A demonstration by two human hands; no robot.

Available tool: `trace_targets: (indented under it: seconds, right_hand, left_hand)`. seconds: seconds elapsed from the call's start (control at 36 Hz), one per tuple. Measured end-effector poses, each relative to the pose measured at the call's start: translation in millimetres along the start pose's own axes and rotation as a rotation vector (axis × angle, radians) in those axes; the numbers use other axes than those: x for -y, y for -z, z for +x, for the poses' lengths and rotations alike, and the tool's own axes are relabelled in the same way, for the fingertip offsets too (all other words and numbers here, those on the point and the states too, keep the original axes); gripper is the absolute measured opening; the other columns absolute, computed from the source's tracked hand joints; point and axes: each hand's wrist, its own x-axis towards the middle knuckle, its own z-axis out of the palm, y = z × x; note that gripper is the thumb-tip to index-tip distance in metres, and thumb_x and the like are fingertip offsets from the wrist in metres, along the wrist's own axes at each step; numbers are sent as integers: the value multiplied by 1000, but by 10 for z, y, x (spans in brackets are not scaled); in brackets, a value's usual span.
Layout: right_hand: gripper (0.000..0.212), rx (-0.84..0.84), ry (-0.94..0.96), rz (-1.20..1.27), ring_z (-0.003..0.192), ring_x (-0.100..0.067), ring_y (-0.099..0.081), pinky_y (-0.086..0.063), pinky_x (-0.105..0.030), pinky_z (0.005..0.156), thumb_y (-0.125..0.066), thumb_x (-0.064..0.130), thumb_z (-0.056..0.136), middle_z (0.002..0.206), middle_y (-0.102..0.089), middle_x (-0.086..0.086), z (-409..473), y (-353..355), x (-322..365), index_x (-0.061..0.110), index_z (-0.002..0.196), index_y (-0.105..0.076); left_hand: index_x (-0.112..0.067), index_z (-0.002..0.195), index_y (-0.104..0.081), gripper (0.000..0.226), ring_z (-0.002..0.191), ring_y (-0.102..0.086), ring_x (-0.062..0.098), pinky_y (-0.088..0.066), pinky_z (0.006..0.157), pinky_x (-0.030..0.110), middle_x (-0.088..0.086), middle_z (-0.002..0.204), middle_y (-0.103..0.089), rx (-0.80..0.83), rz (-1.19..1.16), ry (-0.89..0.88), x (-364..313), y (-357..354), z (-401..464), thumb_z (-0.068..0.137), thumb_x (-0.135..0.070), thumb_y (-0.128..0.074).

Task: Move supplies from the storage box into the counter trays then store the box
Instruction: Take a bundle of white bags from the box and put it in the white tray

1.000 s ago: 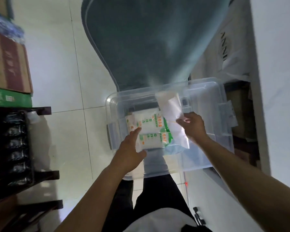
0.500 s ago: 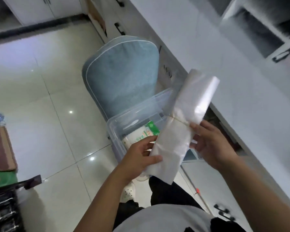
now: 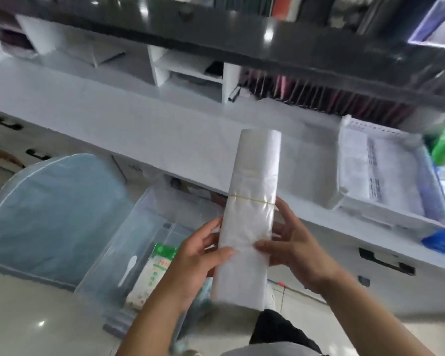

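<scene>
I clamp the long white banded roll of plastic bags (image 3: 249, 214) at centre frame between left hand (image 3: 198, 255) and right hand (image 3: 293, 245); next, carry it level to the white perforated tray (image 3: 385, 214) at right, keeping clear of the clear plastic storage box (image 3: 129, 242) below.

Bag bundle (image 3: 252, 201) now above counter (image 3: 139, 129)

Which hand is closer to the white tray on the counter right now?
The right hand. It grips the right edge of the bag bundle, just below and left of the white tray. The left hand holds the bundle's far side, over the clear storage box.
</scene>
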Motion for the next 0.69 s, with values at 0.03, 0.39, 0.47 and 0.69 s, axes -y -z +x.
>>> trace_targets:
  seconds: [0.03,0.39,0.47,0.69]
  right_hand:
    - [88,-13,7,-4,105,-39,-67,-55,-59,81,-63,-13,83,118,-67,-20,-19,123,25,48,141,-36]
    - [77,-319,88,189,97,-33,-71,-56,-42,68,-57,-13,84,115,-72,-10,119,2181,387,44,135,-46]
    - [75,-355,74,296,93,-26,-71,-58,-39,61,-61,-9,77,114,-72,-11,185,2706,439,41,132,-49]
    - [65,-425,-4,324,84,-21,-73,-58,-39,61,-56,-7,87,104,-75,-8,344,3678,474,43,127,-50]
  left_hand:
    - [-36,129,-58,64,105,-70,25,-57,82,38,2,117,-72,25,22,1,-37,-98,81,73,-9,-76]
    - [-32,131,-59,54,104,-70,24,-55,79,27,7,114,-73,269,251,26,-335,-1796,1624,81,-13,-70]
    - [-26,130,-61,45,108,-69,21,-56,83,30,6,118,-71,289,297,34,-363,-2136,2052,86,-17,-70]
    - [-31,141,-47,45,118,-57,9,-52,99,37,-6,139,-54,64,482,116,-205,-2657,2939,98,-23,-56]
